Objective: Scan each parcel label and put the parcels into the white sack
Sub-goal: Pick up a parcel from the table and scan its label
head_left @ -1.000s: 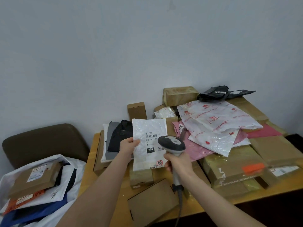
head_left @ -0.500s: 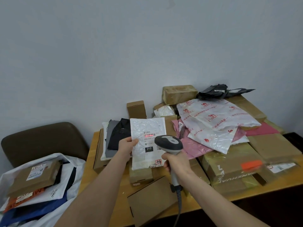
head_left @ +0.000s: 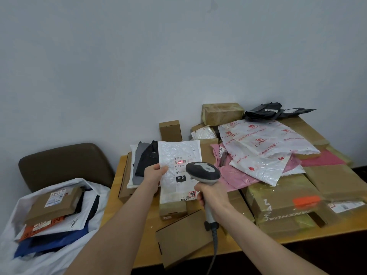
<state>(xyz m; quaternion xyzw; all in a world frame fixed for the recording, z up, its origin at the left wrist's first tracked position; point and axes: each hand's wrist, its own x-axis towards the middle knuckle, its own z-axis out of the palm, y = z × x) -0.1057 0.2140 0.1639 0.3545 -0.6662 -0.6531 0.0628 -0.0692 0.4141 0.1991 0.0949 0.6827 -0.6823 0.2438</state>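
Wooden table (head_left: 148, 241) bears cardboard boxes (head_left: 278, 201) and a flat carton (head_left: 184, 237).

dim flat indoor light, soft focus, wide-angle edge distortion

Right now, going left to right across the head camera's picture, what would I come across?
First the white sack → left hand → white parcel → scanner → camel-print bag → box with orange tape.
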